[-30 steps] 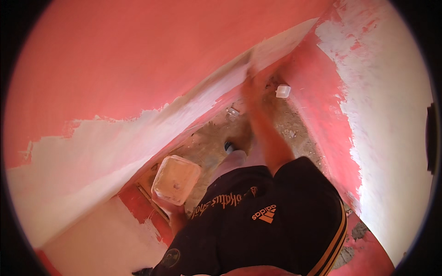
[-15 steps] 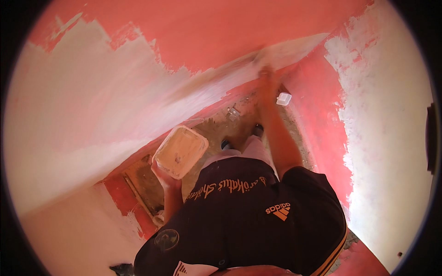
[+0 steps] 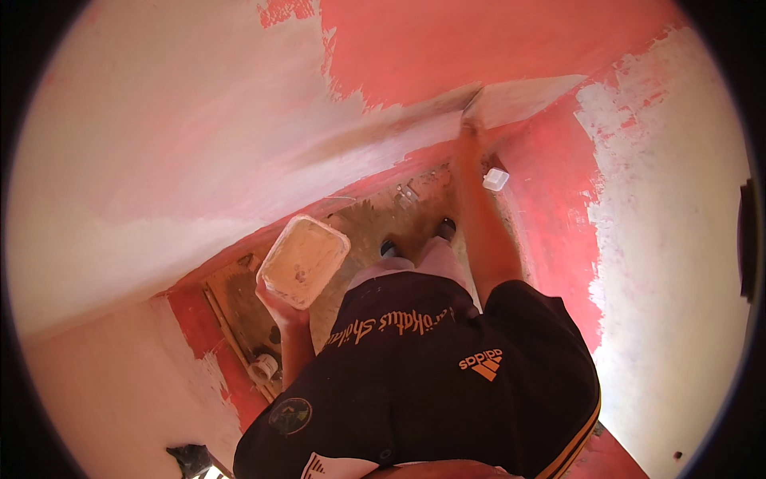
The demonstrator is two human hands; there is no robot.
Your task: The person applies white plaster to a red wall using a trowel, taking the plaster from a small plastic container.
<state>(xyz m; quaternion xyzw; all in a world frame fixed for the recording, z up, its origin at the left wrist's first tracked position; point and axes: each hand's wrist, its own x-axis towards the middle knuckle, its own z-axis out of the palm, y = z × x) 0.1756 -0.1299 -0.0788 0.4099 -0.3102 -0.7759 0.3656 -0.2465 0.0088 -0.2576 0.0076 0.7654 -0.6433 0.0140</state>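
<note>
My left hand [image 3: 281, 306] is closed around the side and underside of a rectangular plastic tub [image 3: 325, 275], which has a pale, thick paste smeared inside. My right arm stretches forward to the wall, and my right hand [image 3: 471, 129], slightly blurred, grips what looks like a putty knife [image 3: 472, 100]. Its thin blade edge lies at the wall, by a freshly smeared pale band. Ahead, the red wall [image 3: 447, 48] is coated pale on its left part and along its lower strip, with a ragged border between.
A small white container [image 3: 495, 179] stands on the dirty floor [image 3: 371, 231] by the corner. On the right is another half-coated wall [image 3: 662, 199]. Long wooden strips [image 3: 227, 327] and a white bucket [image 3: 263, 366] lie at the left, near a dark bag [image 3: 190, 458].
My right hand has moved slightly right and down with the putty knife along the wall. The tub has shifted a little left. The whole view has turned slightly.
</note>
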